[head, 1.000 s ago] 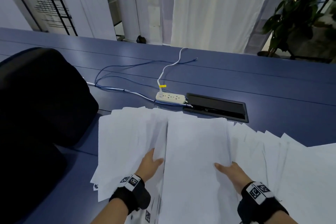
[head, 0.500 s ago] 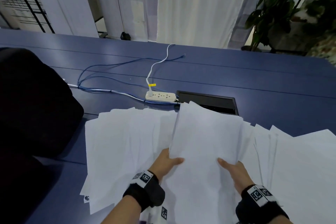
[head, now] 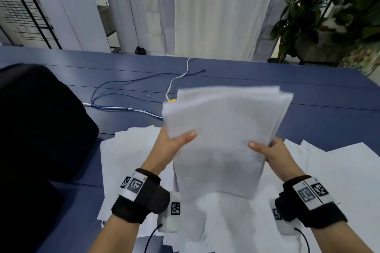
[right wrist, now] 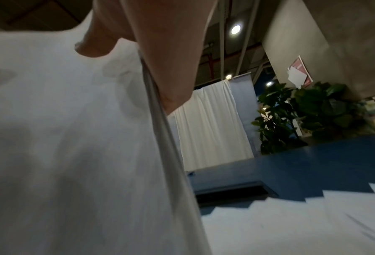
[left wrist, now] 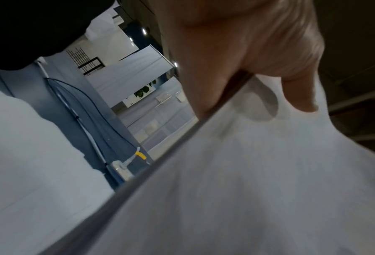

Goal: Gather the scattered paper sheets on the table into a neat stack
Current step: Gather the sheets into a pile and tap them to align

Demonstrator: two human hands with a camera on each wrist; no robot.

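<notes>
A thick stack of white paper sheets (head: 222, 141) is held up off the blue table (head: 320, 117), tilted toward me. My left hand (head: 174, 139) grips its left edge, thumb on top and fingers behind. My right hand (head: 267, 150) grips its right edge the same way. In the left wrist view the thumb lies on the stack (left wrist: 258, 172); the right wrist view shows the thumb on the stack (right wrist: 73, 155) too. More loose sheets (head: 131, 162) lie spread on the table under and beside the hands, also to the right (head: 339, 181).
A black chair back (head: 41, 121) stands close at the left. Behind the stack lie blue cables (head: 123, 92), a white cord (head: 176, 80) and a power strip (left wrist: 122, 170). A black cable hatch (right wrist: 232, 193) sits in the table. A plant (head: 333, 12) stands far right.
Both hands closed on the middle pile of sheets and lifted it off the table, up and away from me. The head view swung slightly right.
</notes>
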